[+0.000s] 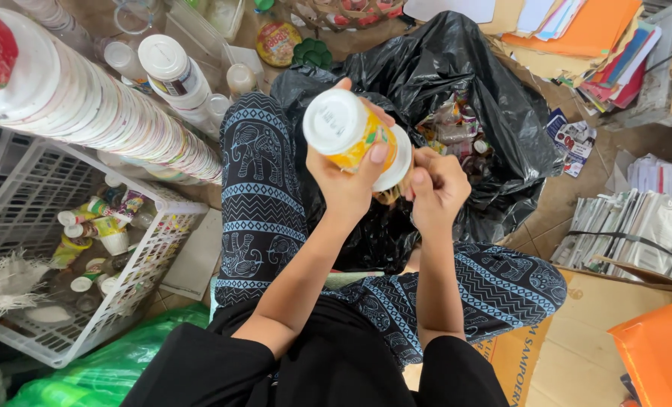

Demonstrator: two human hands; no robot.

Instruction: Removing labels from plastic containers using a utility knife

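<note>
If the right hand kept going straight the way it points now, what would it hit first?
Probably the plastic cup that the left hand holds: the right hand points up-left at its rim. Beyond lies the open black bag. Depth is unclear.

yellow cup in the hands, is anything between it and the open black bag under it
Nothing visible does. The left hand holds the yellow cup bottom-up, the right hand works at its rim, and the black bag gapes open right below and behind them, with only wrappers and small bottles inside.
</note>
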